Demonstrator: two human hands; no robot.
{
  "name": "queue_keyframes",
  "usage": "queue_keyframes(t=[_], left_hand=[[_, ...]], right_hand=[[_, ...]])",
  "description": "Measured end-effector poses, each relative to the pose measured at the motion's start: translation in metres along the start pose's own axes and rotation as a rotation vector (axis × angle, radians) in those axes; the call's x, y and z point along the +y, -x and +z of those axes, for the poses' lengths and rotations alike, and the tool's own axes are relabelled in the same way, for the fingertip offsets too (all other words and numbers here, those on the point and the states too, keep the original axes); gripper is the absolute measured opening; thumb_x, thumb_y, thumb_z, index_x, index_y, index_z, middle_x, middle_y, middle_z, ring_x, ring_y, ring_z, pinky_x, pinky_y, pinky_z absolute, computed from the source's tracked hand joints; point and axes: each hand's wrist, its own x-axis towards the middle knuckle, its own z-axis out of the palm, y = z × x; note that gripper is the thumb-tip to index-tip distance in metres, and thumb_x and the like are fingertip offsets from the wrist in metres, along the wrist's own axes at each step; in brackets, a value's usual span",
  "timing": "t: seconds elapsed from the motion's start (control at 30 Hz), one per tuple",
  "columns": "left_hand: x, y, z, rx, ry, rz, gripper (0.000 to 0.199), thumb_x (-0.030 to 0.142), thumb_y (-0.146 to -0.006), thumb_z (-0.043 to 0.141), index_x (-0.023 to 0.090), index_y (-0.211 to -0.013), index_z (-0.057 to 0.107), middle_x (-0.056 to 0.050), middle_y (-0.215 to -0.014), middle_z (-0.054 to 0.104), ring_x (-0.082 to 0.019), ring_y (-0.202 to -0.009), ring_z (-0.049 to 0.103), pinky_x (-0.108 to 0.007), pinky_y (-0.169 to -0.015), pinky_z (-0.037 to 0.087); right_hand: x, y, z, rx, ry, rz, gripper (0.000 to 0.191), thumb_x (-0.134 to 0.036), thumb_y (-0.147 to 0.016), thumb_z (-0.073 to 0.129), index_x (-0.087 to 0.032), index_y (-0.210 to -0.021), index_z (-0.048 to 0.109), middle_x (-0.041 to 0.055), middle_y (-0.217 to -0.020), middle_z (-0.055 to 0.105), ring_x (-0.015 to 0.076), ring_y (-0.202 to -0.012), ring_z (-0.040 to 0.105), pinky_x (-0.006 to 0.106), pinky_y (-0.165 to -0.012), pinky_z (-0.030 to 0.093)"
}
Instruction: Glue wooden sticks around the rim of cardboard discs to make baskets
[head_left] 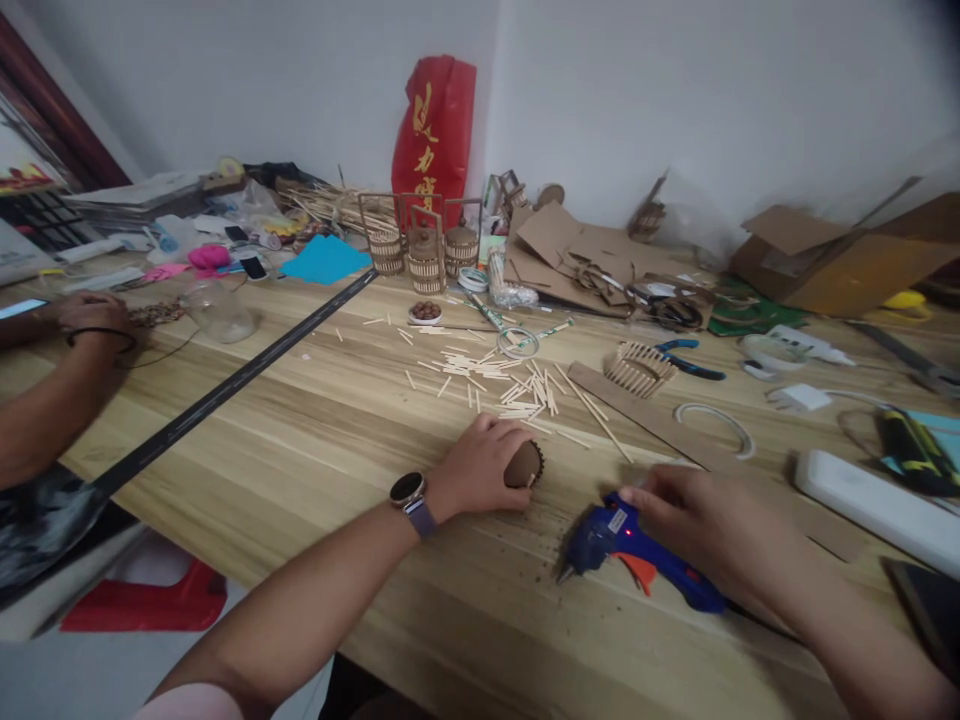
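Note:
My left hand [484, 465] is closed around a small round brown cardboard piece [523, 465] with a dark, notched rim, held at the tabletop. To its right lies a blue hot glue gun [637, 550] with an orange trigger and a lit red light. Its nozzle points left and down towards the wood. My right hand [690, 510] has its curled fingers on the back end of the gun; some fingers are hidden. Short pale wooden sticks [480, 365] lie scattered beyond my left hand.
Small stick baskets [426, 270] with tall handles stand by a red bag [435, 130]. A slatted stick piece [641, 368], blue-handled pliers [694, 360], a cardboard strip [637, 410] and a white power strip [874, 505] lie right. Another person's arm [60, 390] rests at left, near a jar [217, 312].

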Motion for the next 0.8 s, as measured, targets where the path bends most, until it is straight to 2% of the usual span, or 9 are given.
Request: queue_keyframes(t=[0.07, 0.17, 0.27, 0.37, 0.6, 0.67, 0.8], left_hand=[[0.0, 0.0, 0.0, -0.003, -0.003, -0.002, 0.06, 0.033, -0.069, 0.072, 0.019, -0.122, 0.05, -0.008, -0.13, 0.056, -0.028, -0.117, 0.046, -0.043, -0.105, 0.035], [0.0, 0.0, -0.001, -0.009, 0.001, -0.011, 0.059, 0.033, -0.069, 0.071, 0.02, -0.123, 0.049, -0.008, -0.129, 0.056, -0.029, -0.116, 0.045, -0.044, -0.104, 0.036], [0.0, 0.0, 0.0, -0.009, -0.005, 0.001, 0.059, 0.033, -0.07, 0.07, 0.02, -0.124, 0.049, -0.008, -0.13, 0.055, -0.028, -0.116, 0.045, -0.043, -0.104, 0.035], [-0.001, 0.0, 0.0, -0.006, -0.017, 0.005, 0.06, 0.034, -0.07, 0.07, 0.018, -0.124, 0.049, -0.009, -0.13, 0.055, -0.028, -0.115, 0.046, -0.042, -0.104, 0.035], [-0.001, 0.0, 0.001, -0.005, -0.006, 0.008, 0.061, 0.033, -0.068, 0.072, 0.02, -0.124, 0.049, -0.008, -0.129, 0.055, -0.028, -0.117, 0.045, -0.042, -0.105, 0.034], [0.0, 0.0, 0.0, -0.012, -0.003, -0.002, 0.062, 0.033, -0.068, 0.072, 0.02, -0.124, 0.049, -0.008, -0.13, 0.055, -0.028, -0.118, 0.045, -0.043, -0.105, 0.035], [0.0, 0.0, 0.0, -0.015, -0.004, -0.002, 0.063, 0.033, -0.068, 0.073, 0.021, -0.124, 0.049, -0.008, -0.13, 0.055, -0.029, -0.117, 0.045, -0.043, -0.104, 0.035]], right_hand=[[-0.007, -0.015, -0.001, 0.014, 0.098, -0.029, 0.025, -0.042, -0.081, 0.055, -0.025, -0.062, 0.054, 0.0026, -0.056, 0.062, 0.0198, -0.053, 0.056, 0.028, -0.048, 0.034], [-0.021, -0.045, 0.002, -0.062, 0.124, -0.085, 0.012, -0.027, -0.08, 0.055, -0.024, -0.07, 0.05, 0.0023, -0.066, 0.064, 0.0181, -0.06, 0.057, 0.026, -0.054, 0.036], [-0.03, -0.072, 0.011, -0.101, 0.141, -0.108, 0.01, -0.016, -0.075, 0.056, -0.023, -0.071, 0.05, 0.0014, -0.069, 0.063, 0.0163, -0.063, 0.057, 0.024, -0.055, 0.036], [-0.03, -0.086, 0.019, -0.139, 0.155, -0.117, 0.012, -0.01, -0.071, 0.055, -0.021, -0.071, 0.053, 0.0015, -0.068, 0.063, 0.0154, -0.062, 0.056, 0.023, -0.054, 0.034], [-0.024, -0.078, 0.028, -0.179, 0.162, -0.153, 0.015, -0.012, -0.075, 0.049, -0.019, -0.083, 0.06, 0.0029, -0.066, 0.065, 0.0153, -0.058, 0.054, 0.024, -0.052, 0.032], [-0.024, -0.071, 0.026, -0.177, 0.148, -0.189, 0.012, -0.017, -0.079, 0.047, -0.019, -0.078, 0.059, 0.003, -0.065, 0.063, 0.0151, -0.058, 0.052, 0.025, -0.054, 0.032], [-0.026, -0.058, 0.016, -0.227, -0.002, -0.3, 0.026, -0.035, -0.089, 0.04, -0.022, -0.074, 0.056, -0.0007, -0.064, 0.057, 0.0142, -0.06, 0.049, 0.023, -0.056, 0.036]])
